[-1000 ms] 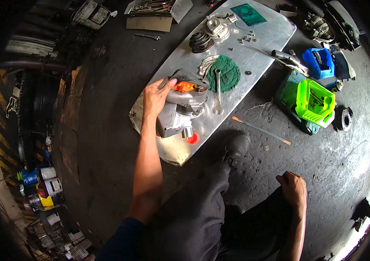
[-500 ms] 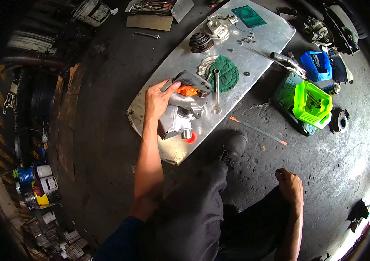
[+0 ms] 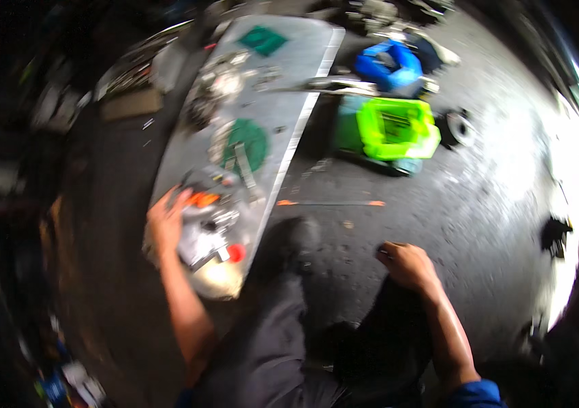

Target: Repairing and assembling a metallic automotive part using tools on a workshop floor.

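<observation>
A grey cast metal housing [image 3: 211, 221] with a bright orange piece [image 3: 202, 200] in its opening sits near the close end of a metal sheet [image 3: 277, 146]. My left hand [image 3: 165, 219] grips the housing's left edge, its fingers smeared by motion. Beyond it, a wrench [image 3: 244, 165] rests partly over a round green cloth [image 3: 248, 141]. My right hand [image 3: 408, 264] is curled closed by my right knee, away from the sheet. Whatever may be inside its fingers is hidden.
Dark ribbed part [image 3: 201, 112] and pale metal parts [image 3: 225, 80] occupy the sheet's far half. To the right stand a bright green bin [image 3: 432, 139], a blue bin [image 3: 408, 73] and a ring-shaped part [image 3: 461, 128]. A thin orange-ended strip [image 3: 333, 202] lies on the floor.
The whole view has swung right, so the sheet and bins appear farther left and blurred. My left hand remains at the housing, and my right hand stays curled by the knee.
</observation>
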The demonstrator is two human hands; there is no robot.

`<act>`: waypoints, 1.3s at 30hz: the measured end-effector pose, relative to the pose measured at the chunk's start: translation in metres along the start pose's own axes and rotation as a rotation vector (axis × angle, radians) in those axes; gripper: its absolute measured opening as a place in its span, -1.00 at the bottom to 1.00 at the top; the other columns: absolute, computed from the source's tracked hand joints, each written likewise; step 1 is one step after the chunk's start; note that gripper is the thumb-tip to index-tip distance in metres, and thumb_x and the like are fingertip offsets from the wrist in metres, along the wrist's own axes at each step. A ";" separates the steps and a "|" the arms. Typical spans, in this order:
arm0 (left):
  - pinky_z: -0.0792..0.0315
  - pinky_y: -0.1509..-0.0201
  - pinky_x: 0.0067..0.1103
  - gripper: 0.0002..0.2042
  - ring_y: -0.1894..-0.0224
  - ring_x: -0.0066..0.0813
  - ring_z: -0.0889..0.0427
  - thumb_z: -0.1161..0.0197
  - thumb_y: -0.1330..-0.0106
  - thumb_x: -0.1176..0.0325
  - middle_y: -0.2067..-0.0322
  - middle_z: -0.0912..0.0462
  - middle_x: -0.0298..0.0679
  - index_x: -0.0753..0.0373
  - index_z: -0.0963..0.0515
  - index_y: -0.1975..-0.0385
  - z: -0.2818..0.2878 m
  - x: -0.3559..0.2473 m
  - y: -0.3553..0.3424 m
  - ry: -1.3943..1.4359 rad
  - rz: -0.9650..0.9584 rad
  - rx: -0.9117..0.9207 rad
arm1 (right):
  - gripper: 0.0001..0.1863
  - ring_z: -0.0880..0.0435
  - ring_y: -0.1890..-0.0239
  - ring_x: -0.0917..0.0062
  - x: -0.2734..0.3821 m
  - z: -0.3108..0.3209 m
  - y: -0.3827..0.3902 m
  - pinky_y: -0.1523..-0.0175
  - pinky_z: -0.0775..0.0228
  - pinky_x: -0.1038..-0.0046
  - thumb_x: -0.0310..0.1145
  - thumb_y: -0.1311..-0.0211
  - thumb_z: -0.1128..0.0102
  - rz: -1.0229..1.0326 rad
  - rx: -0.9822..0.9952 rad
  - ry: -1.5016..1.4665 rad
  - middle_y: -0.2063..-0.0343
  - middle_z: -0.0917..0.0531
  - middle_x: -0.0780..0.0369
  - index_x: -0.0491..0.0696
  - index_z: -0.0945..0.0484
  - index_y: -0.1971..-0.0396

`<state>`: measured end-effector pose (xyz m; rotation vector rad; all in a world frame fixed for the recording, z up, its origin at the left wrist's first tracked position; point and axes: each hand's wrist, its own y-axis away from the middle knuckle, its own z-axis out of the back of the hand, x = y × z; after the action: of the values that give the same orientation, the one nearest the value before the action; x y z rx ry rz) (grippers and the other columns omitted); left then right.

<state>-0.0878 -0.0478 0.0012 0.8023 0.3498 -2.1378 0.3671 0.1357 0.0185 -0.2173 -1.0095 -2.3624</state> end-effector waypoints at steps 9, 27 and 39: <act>-0.47 0.05 -0.52 -0.58 0.25 -0.50 -0.60 -0.30 -0.43 0.14 0.31 -0.73 -0.15 0.49 -0.63 0.07 -0.004 0.004 -0.007 0.158 -0.105 0.040 | -0.70 -0.70 0.20 0.03 -0.011 -0.002 0.008 0.09 -0.53 0.04 -0.11 -0.44 -0.07 0.089 -0.070 -0.068 0.35 -0.71 0.01 -0.06 -0.59 0.22; -0.47 -0.06 -0.53 -0.55 0.14 -0.48 -0.65 -0.34 -0.40 0.12 0.20 -0.77 -0.12 0.45 -0.65 0.00 0.011 0.010 0.000 0.065 -0.053 -0.032 | -0.71 -0.70 0.20 0.04 -0.001 -0.001 0.007 0.10 -0.54 0.07 -0.13 -0.43 -0.09 0.113 -0.079 -0.087 0.32 -0.73 0.05 -0.03 -0.62 0.15; -0.50 0.15 -0.63 -0.54 0.32 -0.69 -0.55 -0.50 -0.27 0.17 0.38 -0.76 -0.20 0.47 -0.66 0.03 0.000 -0.010 0.005 0.232 0.049 0.004 | -0.73 -0.72 0.08 0.10 0.005 0.006 0.019 0.01 -0.54 0.20 -0.19 -0.39 -0.16 -0.054 -0.073 -0.145 0.18 -0.74 0.05 -0.02 -0.68 0.10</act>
<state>-0.0790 -0.0447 0.0079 1.0547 0.4413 -2.0049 0.3732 0.1269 0.0364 -0.3990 -1.0081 -2.4633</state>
